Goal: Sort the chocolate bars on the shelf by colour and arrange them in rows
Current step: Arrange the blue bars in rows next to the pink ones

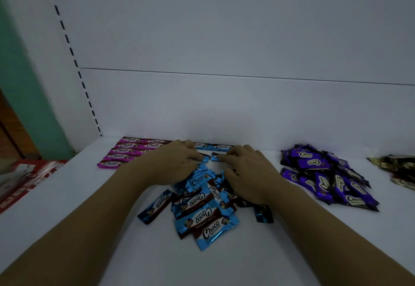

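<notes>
Broadly, the white shelf (89, 229) works as the sorting surface, with colours parcelled out from left to right. The purple heap (325, 178) on the right lies jumbled and looks unsorted, and the gold-and-black wrappers (397, 164) at the far right edge look the same. The blue heap (202, 207) sits in the middle, close to the person, probably so it can be drawn from. The pink rows (128, 151) at the back left are already squared up against the rear wall. That suggests rows are built from the back forward.

Both hands are over the far edge of the blue heap, near each other but not touching. The left hand (175, 164) curls its fingers onto the left blue bar (205, 157), and the right hand (249, 171) does the same with the right blue bar (215, 157). The two bars lie end to end just in front of the blue back row (220, 146), apparently starting a second line.

A red carton (27, 180) stands below the shelf's left edge. Its contents cannot be made out.
</notes>
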### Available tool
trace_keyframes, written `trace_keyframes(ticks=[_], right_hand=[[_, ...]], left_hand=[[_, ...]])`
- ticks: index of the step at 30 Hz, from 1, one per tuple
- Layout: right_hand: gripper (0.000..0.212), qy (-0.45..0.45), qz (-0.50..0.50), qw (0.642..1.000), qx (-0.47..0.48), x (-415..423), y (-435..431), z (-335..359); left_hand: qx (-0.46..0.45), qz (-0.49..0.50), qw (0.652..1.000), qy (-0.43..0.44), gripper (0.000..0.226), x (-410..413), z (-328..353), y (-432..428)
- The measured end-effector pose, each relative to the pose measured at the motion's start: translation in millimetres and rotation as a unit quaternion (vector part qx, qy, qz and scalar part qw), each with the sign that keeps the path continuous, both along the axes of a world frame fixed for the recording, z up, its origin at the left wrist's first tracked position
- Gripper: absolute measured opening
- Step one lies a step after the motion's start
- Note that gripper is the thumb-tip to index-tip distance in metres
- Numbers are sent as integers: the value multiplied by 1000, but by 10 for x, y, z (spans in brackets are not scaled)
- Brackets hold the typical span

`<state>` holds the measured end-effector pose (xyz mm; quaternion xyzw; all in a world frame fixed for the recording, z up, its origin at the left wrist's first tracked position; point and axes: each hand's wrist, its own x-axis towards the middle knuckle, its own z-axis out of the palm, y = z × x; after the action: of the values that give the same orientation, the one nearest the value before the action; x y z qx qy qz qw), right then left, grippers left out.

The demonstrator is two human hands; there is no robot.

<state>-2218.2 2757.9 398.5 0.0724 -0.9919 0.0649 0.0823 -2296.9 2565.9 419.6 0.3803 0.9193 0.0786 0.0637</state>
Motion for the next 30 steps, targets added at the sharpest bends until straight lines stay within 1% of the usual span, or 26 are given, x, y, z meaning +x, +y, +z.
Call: trace_keyframes(ticks=[7, 19, 22, 25, 26, 27, 28, 30], right_hand=[[41, -3, 1, 1000, 10, -39, -11, -36], [43, -22, -2, 999, 31, -37, -21, -28], [43, -16, 3, 1000, 14, -18, 8, -18], [41, 30, -3, 999, -26, 7, 56, 72], [39, 40, -5, 999, -35, 16, 56, 113], [38, 42, -3, 998, -39, 20, 46, 140], [38, 39, 1, 998, -40, 24, 21, 156], [38, 24, 14, 999, -43, 30, -52, 162]], left_hand=[[-37, -2, 999, 6, 45, -35, -57, 24], [-47, 14, 999, 1, 46, -12, -57, 77], [-14, 19, 1000, -14, 44, -4, -29, 48], [72, 37, 997, -18, 38, -3, 90, -41], [88, 44, 995, -14, 35, -5, 143, -71], [87, 46, 995, -12, 34, -7, 189, -90], [67, 41, 997, -12, 33, -4, 226, -92], [6, 26, 1000, -15, 34, 14, 255, -73]])
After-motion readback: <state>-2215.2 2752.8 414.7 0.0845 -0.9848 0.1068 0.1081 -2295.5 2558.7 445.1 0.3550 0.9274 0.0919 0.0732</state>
